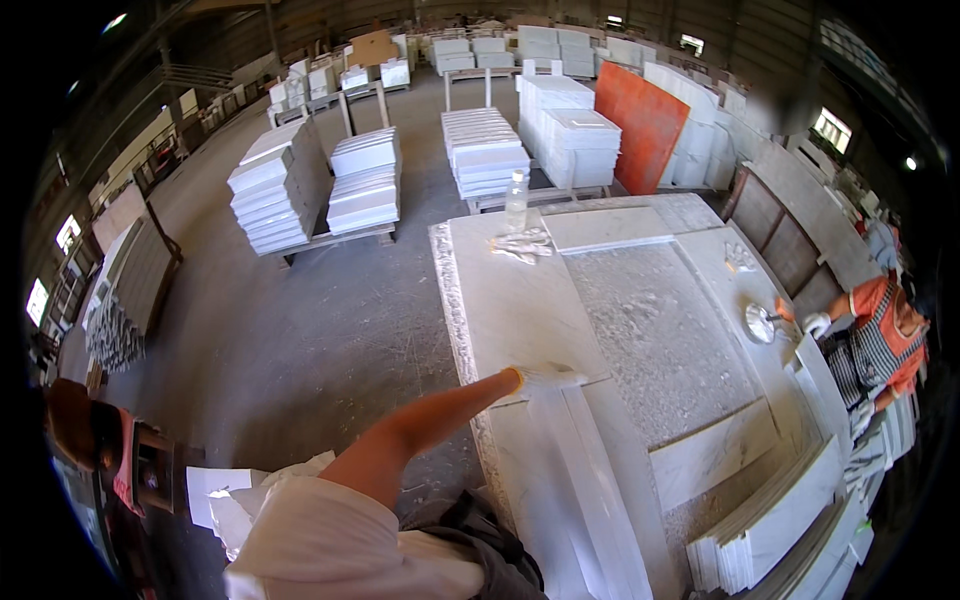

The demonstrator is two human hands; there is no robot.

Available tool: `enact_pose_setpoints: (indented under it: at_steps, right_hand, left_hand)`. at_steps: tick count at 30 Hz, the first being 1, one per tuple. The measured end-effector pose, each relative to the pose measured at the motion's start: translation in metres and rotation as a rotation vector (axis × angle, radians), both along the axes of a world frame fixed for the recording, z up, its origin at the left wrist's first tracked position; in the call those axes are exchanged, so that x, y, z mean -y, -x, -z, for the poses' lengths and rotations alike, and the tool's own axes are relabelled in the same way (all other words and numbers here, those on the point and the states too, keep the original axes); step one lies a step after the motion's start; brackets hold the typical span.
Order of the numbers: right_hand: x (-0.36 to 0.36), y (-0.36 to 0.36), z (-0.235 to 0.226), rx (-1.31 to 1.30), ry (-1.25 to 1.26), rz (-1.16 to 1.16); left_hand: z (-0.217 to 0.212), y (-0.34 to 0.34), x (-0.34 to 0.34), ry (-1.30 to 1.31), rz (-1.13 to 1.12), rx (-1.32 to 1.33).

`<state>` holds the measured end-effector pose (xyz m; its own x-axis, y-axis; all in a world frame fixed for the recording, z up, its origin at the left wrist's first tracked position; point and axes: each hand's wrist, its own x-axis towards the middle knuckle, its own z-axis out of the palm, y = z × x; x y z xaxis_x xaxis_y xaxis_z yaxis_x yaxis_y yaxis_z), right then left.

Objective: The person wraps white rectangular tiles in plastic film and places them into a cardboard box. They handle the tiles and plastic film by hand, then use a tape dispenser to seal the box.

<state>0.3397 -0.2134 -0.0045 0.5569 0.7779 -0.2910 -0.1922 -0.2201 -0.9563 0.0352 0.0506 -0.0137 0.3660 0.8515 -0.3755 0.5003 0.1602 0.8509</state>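
Observation:
My left hand [550, 376], in a white work glove with a yellow cuff, lies stretched out over the far end of a long white stone strip [592, 490]. Its fingers point right and look flat on the stone; what is under the palm is hidden. The strip, which shows lengthwise edges, runs toward me along a pale stone-topped table [515, 300]. My right hand does not show. Farther up the table, a pair of white gloves [522, 245] lies beside a clear bottle [516, 200] standing upright.
Rough grey debris covers the table's recessed middle [655, 330]. An angle grinder [762, 322] rests at the right, near a co-worker in a striped apron [870, 345]. Thin slabs [765, 520] are stacked at the lower right. Slab piles [270, 190] stand on pallets beyond the table.

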Motion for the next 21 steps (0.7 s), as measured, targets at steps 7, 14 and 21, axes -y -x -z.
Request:
enact_pose_setpoints:
  at_steps: [7,14,21]
  right_hand:
    - [-0.066,0.059,-0.004,-0.112,0.078,-0.29]
    - [-0.114,0.094,0.003,-0.154,0.157,-0.417]
    - [-0.138,0.111,0.005,-0.16,0.188,-0.518]
  left_hand:
    - [0.013,0.034,0.023,0.089,0.025,0.169]
    - [0.047,0.082,0.037,0.316,0.014,0.154]
    - [0.059,0.053,0.01,0.452,0.177,0.133]
